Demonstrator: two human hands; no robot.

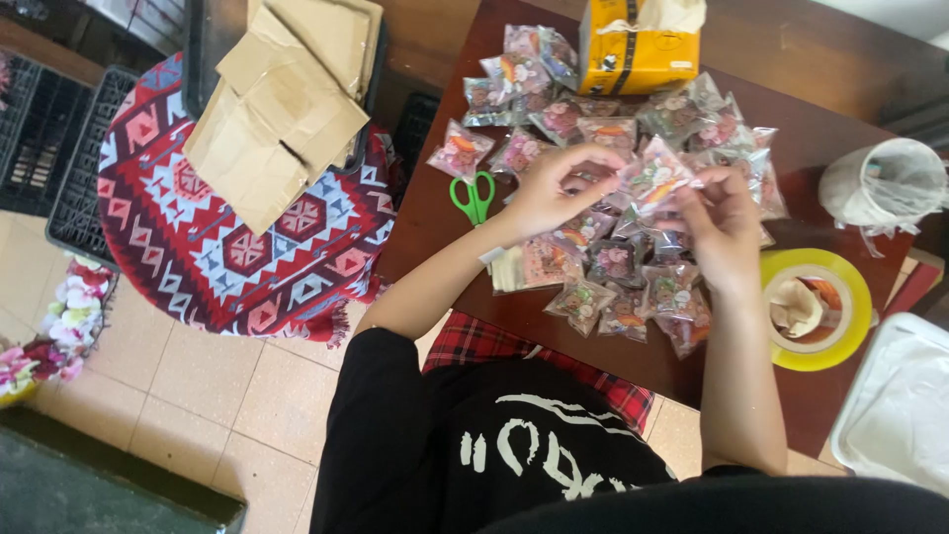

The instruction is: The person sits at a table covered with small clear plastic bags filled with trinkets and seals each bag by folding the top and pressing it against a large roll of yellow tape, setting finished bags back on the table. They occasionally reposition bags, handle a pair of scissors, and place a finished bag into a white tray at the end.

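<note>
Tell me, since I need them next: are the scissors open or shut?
Shut: the scissors lie flat, green handle loops side by side.

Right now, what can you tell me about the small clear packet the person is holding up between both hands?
The small clear plastic packet is a flat, glossy pouch with pink, orange and green contents showing through; what they are is too small to tell. It is held above the dark wooden table, over a heap of similar packets. The left hand pinches its left edge and the right hand its right edge, so it hangs stretched between them.

Both hands raised, fingertips pinched together.
</note>
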